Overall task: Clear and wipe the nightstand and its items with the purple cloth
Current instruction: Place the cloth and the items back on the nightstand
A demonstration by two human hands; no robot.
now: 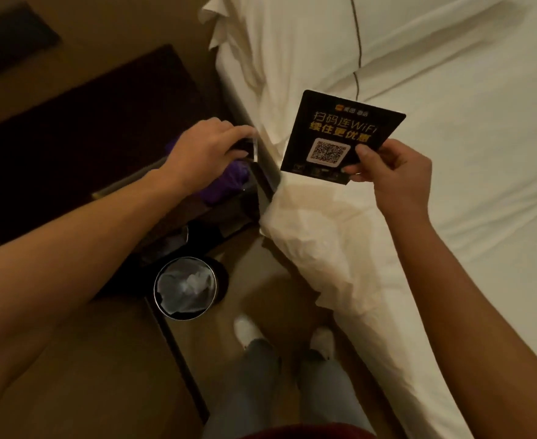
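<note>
Right hand (391, 171) pinching flat black WiFi card with QR code (340, 134) over white bed (451, 153), left hand (205, 150) fingers curled on small clear-edged dark item (28, 147), exact object unclear, crumpled purple cloth (226, 182) beneath it on dark wooden nightstand (86, 137)

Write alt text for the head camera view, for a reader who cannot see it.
Seen from above, a person's right hand pinches a black WiFi QR-code card over a white bed, while the left hand grips a small clear-edged item above the dark nightstand, a purple cloth beneath it. A lined waste bin stands on the floor by the person's feet.
</note>
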